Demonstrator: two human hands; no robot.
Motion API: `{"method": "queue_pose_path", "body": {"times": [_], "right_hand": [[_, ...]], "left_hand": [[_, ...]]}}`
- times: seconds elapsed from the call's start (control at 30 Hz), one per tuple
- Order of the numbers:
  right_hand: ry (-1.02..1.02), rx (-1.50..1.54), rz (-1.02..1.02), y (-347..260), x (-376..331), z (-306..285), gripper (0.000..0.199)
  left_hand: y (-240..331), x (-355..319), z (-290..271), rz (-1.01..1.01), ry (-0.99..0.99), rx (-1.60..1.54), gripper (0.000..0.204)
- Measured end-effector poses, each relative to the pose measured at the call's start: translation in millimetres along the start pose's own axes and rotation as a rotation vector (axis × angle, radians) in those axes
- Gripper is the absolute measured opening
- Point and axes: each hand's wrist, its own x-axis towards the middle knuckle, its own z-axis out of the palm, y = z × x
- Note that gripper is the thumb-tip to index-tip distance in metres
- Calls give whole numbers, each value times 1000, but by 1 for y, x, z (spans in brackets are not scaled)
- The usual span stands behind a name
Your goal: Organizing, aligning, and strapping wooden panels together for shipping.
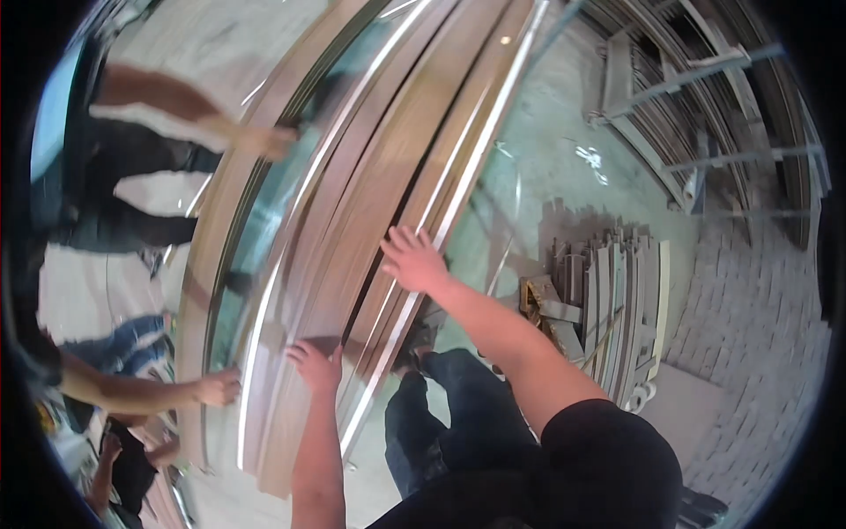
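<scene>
Long wood-coloured boards [357, 203] lie side by side lengthwise in front of me, with a dark gap between two of them and bright pale strips along some edges. My left hand [317, 366] rests on the boards near their close end, fingers stretched and thumb apart. Farther along and to the right, my right hand [416, 262] lies flat with spread fingers across the right-hand board [458, 159], beside the dark gap. Neither hand is wrapped round anything. What supports the boards is mostly hidden.
Across the boards at left stands a person in dark clothes [88, 185], one hand [220, 386] at the boards' left edge, the other [264, 141] farther up, blurred. Another person [132, 458] is at lower left. Stacked long pieces [612, 300] and a metal rack [705, 79] stand right.
</scene>
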Motion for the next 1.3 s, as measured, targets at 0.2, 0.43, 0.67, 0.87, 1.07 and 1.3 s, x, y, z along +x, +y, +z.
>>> {"method": "queue_pose_path", "body": {"times": [0.2,0.43,0.67,0.87,1.07,1.3], "right_hand": [[-82,98,3,23,4,-38,71],[-233,278,-63,63,21,-61,92],[-139,819,-52,288,129,-121,48],[477,225,137,564,333,-307,35],[117,77,216,666,396,-346,43],[87,87,137,681,415,-350,32]], "left_hand": [[18,47,-43,-6,-289,-252,79],[162,147,-84,29,-202,-390,67],[491,290,-122,98,126,-263,72],[738,438,-191,441,412,-308,64],[901,503,-222,293,506,-312,50],[928,514,-227,-9,505,-221,44]]}}
